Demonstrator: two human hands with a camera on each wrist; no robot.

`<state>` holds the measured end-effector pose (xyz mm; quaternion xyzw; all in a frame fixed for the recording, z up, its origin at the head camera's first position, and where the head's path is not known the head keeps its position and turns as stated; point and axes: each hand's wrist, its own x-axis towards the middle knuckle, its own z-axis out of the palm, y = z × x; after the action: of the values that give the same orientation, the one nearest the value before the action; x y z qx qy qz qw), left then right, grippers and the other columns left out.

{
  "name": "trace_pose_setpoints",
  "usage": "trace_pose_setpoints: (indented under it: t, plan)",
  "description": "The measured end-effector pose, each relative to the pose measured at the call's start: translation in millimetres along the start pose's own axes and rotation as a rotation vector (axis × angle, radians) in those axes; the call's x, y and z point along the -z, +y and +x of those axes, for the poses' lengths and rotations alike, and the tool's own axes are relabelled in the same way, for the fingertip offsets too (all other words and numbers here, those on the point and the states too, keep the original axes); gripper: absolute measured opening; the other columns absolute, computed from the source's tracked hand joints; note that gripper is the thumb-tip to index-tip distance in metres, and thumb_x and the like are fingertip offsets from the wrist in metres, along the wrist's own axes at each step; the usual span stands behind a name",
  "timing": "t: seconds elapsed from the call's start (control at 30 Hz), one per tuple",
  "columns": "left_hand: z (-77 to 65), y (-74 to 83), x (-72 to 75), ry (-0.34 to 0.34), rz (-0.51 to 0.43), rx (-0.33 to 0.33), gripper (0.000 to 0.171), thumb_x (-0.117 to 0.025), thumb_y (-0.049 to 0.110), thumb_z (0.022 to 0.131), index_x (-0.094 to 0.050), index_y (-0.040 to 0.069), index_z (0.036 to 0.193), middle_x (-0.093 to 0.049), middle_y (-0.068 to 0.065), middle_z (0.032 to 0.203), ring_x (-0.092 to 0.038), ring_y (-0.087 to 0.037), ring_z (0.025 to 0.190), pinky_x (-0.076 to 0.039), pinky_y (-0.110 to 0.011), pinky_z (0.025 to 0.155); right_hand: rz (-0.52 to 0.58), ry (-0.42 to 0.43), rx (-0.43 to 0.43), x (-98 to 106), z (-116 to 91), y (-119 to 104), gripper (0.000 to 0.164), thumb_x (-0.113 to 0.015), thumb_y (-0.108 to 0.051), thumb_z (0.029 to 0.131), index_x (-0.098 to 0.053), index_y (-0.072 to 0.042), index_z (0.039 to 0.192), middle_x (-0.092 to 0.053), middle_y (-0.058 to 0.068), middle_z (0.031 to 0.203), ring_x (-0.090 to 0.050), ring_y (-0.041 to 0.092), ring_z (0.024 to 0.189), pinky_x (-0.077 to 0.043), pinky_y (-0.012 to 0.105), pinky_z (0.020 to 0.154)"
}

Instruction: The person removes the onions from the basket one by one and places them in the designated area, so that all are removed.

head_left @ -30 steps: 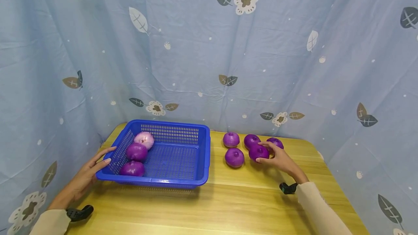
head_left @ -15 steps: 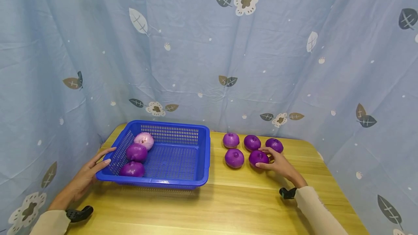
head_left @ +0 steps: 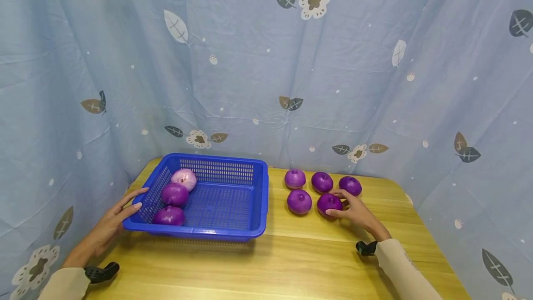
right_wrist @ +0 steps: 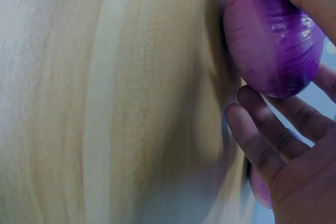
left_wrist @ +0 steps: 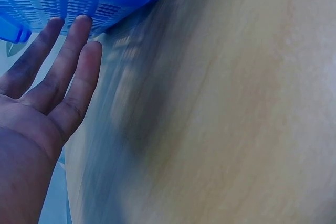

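My left hand (head_left: pixel 106 228) rests at the left rim of a blue plastic basket (head_left: pixel 208 232), thumb and index tips on the edge. In the left wrist view, the other fingers (left_wrist: pixel 71 77) extend straight beside its slotted outer wall. Inside the basket, along its left side, sit two purple onions (head_left: pixel 174 194) and a paler onion (head_left: pixel 183 178). To the right, my right hand (head_left: pixel 354 209) holds a red onion (head_left: pixel 328 203) low at the table between thumb and fingers. The right wrist view shows the thumb on this onion (right_wrist: pixel 273 35), with two fingers spread apart from it.
Several more red onions stand on the wooden table (head_left: pixel 233 267) behind and left of the held one, among them a near-left onion (head_left: pixel 299 202) and a back-right onion (head_left: pixel 350 185). A blue patterned curtain (head_left: pixel 250 59) encloses the table's back and sides.
The right hand has drawn its onion slightly toward the front, away from the back row, and lowered it in line with the near-left onion. The left hand and basket have stayed put.
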<state>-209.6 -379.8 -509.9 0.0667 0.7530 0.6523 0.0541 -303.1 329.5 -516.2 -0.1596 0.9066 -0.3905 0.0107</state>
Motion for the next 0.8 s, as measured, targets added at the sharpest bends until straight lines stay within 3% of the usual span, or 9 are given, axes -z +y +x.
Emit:
trace_pose_setpoints:
  t: [0.27, 0.63, 0.8]
  plan:
    - [-0.7, 1.4, -0.8, -0.002, 0.006, -0.001, 0.053, -0.041, 0.029, 0.113, -0.027, 0.029, 0.164, -0.031, 0.001, 0.147, -0.063, -0.004, 0.11, -0.057, -0.031, 0.088, -0.006, 0.005, 0.013, -1.1, 0.4, 1.6, 0.066, -0.084, -0.043, 0.086, -0.057, -0.014, 0.139, -0.063, 0.008, 0.13, -0.062, 0.024, 0.106, -0.052, 0.041, 0.092]
    - [-1.3, 3.1, 0.5, -0.017, -0.002, -0.02, 0.053, -0.041, 0.026, 0.113, -0.026, 0.028, 0.164, -0.036, 0.013, 0.139, -0.064, -0.005, 0.11, -0.058, -0.031, 0.087, 0.012, 0.006, 0.029, 2.6, -1.7, 2.2, 0.07, -0.082, -0.04, 0.089, -0.054, -0.01, 0.146, -0.059, 0.007, 0.14, -0.06, 0.029, 0.118, -0.051, 0.042, 0.097]
    - [-0.4, 3.2, 0.9, -0.014, -0.006, -0.01, 0.053, -0.041, 0.027, 0.113, -0.026, 0.028, 0.164, -0.035, 0.01, 0.14, -0.064, -0.006, 0.11, -0.058, -0.032, 0.087, 0.006, 0.021, 0.019, 8.9, -3.5, -1.2, 0.067, -0.08, -0.04, 0.091, -0.055, -0.01, 0.145, -0.06, 0.012, 0.138, -0.062, 0.028, 0.112, -0.051, 0.044, 0.095]
